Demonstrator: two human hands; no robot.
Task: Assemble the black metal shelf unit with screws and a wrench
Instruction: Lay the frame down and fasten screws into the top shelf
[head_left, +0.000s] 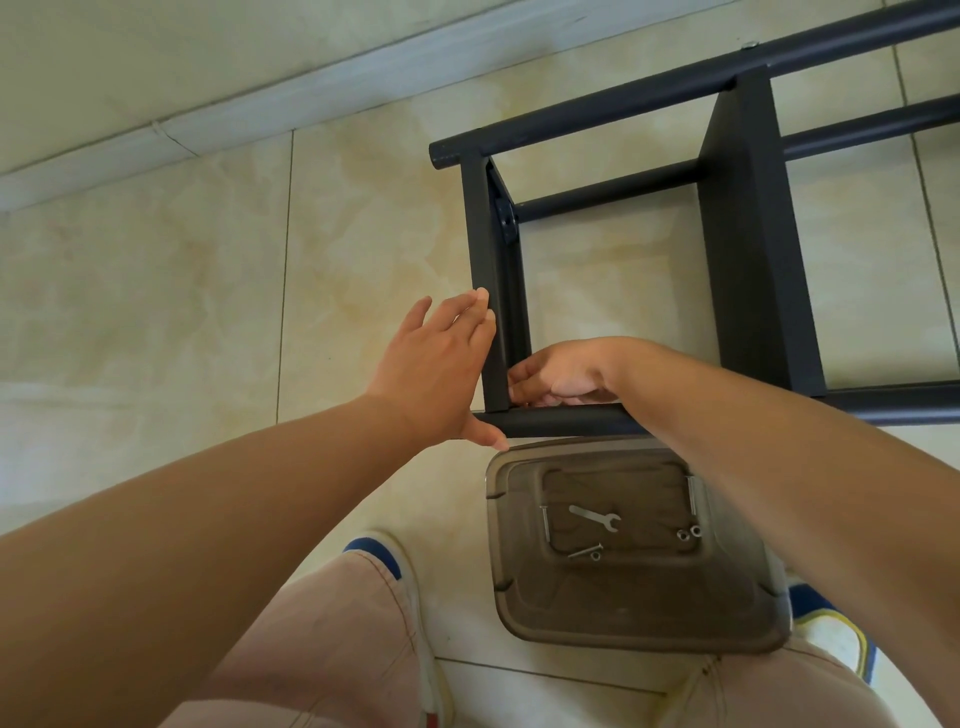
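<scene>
Black shelf frame, silver wrench, smoky-brown tray, cream marbled floor.

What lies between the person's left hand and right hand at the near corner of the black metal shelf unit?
In the head view, the upright black panel of the black metal shelf unit stands between the left hand, flat against its outer side, and the right hand, inside the corner.

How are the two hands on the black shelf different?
The left hand has straight fingers laid flat against the outside of the black shelf frame's end panel; the right hand has curled fingers tucked inside the corner. The left hand shows its back; the right hand's fingertips are partly hidden. Both touch the same near corner, above the tray.
</scene>
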